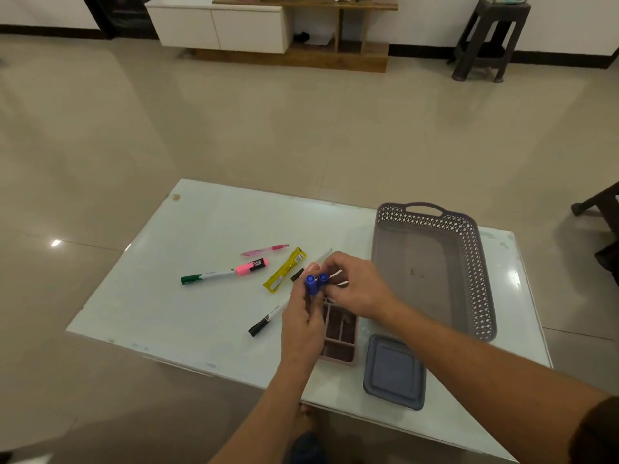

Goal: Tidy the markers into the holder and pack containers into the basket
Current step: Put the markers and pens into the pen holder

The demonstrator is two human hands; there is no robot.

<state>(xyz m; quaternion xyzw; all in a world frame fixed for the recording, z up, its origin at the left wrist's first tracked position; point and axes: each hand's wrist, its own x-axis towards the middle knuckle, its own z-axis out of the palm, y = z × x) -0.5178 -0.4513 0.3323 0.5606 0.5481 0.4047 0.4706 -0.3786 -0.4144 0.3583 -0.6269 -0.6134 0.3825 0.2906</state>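
My left hand (301, 316) grips a blue-capped marker (311, 285) upright above the pink compartment holder (340, 336). My right hand (355, 286) pinches a second blue-capped marker (323, 278) right beside it. On the table lie a green-capped marker (206, 275), a pink highlighter (252, 266), a pink pen (264, 250), a yellow marker (284, 270) and a black-capped marker (266, 321). A grey lidded container (395, 371) sits at the front right. The grey lattice basket (469, 242) stands at the right with nothing in it.
The white table (167, 313) has its front edge close to me and its left part bare. A dark chair leg (596, 202) is off the right side. A low TV unit (274, 28) and a stool (485, 38) stand far across the tiled floor.
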